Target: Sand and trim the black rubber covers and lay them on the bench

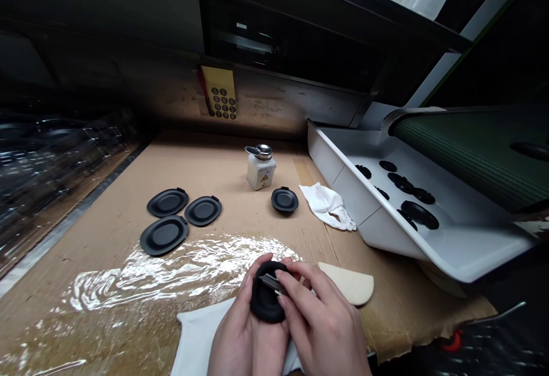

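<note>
In my left hand (244,324) lies a round black dished part (269,307) with a thick raised rim, gripped around its edge. My right hand (321,319) pinches a small flat metal blade (271,282) between thumb and fingers, its tip over the inside of that part. What kind of blade it is I cannot make out. Under my hands a white cloth (199,330) is spread. Beyond them, similar black dished parts (203,210) lie on the cardboard at left, and a single one (285,200) sits near the middle.
A white pump bottle (261,169) with a metal top stands at the back. To the right are a crumpled white glove (328,206), a cream pad (346,282) and a large white tray (369,227) holding several black parts. A green conveyor belt (463,153) runs beside the tray.
</note>
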The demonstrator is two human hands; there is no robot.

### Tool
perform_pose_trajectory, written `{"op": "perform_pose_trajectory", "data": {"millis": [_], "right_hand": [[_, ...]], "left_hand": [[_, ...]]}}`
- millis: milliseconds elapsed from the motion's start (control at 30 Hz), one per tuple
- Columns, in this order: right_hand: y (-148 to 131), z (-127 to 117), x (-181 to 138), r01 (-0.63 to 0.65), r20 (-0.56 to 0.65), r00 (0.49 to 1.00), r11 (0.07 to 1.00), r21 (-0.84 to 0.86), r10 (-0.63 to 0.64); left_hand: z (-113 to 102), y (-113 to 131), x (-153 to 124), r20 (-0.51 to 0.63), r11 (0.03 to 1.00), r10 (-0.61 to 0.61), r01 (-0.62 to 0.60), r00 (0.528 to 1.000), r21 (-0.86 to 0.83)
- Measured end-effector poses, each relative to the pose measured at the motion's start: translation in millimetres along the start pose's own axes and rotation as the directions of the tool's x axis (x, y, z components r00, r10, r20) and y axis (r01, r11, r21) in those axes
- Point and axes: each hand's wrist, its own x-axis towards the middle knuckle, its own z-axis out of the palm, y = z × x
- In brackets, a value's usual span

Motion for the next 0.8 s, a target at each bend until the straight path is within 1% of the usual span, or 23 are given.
{"op": "perform_pose_trajectory", "data": {"millis": [100,233,600,700,800], "right_hand": [[-0.2,-0.5,-0.2,-0.012,0.006,1.0,1.0,0.009,0.012],[-0.2,-1.1,0.4,0.007,0.003,1.0,1.0,0.004,-0.007],[-0.7,-2.5,0.0,-0.004,0.002,1.0,1.0,0.004,0.004],[-0.4,-2.7,-0.5,-0.013,0.015,1.0,1.0,0.016,0.013],[0.2,-3.8,-1.0,-0.007,0.031,1.0,1.0,0.025,0.006]], "left_hand": [[-0.1,-0.4,-1.7,-0.01,1.0,0.005,-0.005,1.0,0.004],[1.3,-0.8,-2.6,-0.025,1.0,0.008,-0.008,1.0,0.001],[2.5,-0.6,-0.7,-0.009,1.0,0.003,-0.003,1.0,0.03],[2.3,-0.6,0.0,0.004,0.999,-0.001,0.001,1.0,0.035],[1.8,-0.7,-1.3,-0.009,0.999,0.004,-0.004,1.0,0.046]]}}
